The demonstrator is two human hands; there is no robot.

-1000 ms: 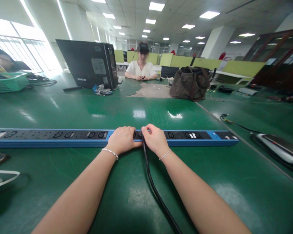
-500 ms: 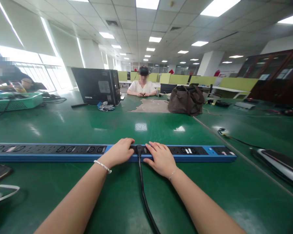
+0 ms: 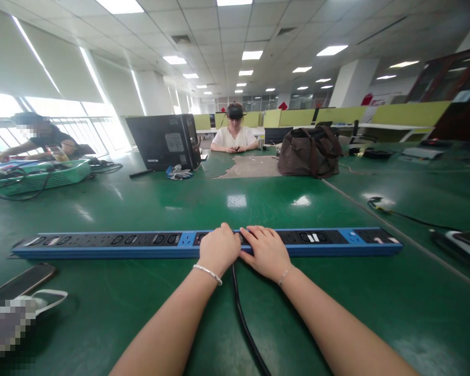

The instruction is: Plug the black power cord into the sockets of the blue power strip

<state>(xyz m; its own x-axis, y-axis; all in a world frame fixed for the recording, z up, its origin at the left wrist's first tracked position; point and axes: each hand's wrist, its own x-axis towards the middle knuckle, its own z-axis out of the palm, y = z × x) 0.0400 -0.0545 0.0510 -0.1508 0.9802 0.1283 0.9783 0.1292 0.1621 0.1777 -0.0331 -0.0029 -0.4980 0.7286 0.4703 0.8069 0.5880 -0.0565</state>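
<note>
A long blue power strip (image 3: 113,252) with black socket sections lies across the green table in front of me. My left hand (image 3: 220,247) is closed around the plug of a black power cord at the strip's middle; the plug itself is hidden under my fingers. From there the black cord (image 3: 241,308) runs down toward me. Right beside it, my right hand (image 3: 267,250) grips the strip, its fingers over the top face and its thumb at the near side.
At the left lie a phone (image 3: 21,284) and a white looped item (image 3: 51,300). Farther back are a green basket (image 3: 50,180) of cables, a black computer case (image 3: 160,142), gloves (image 3: 179,173) and a brown bag (image 3: 307,154). Two people sit beyond. A device (image 3: 468,245) lies right.
My left hand has moved right, from the strip onto the plug, and closed over it. My right hand stays on the strip. The camera view has shifted a little.
</note>
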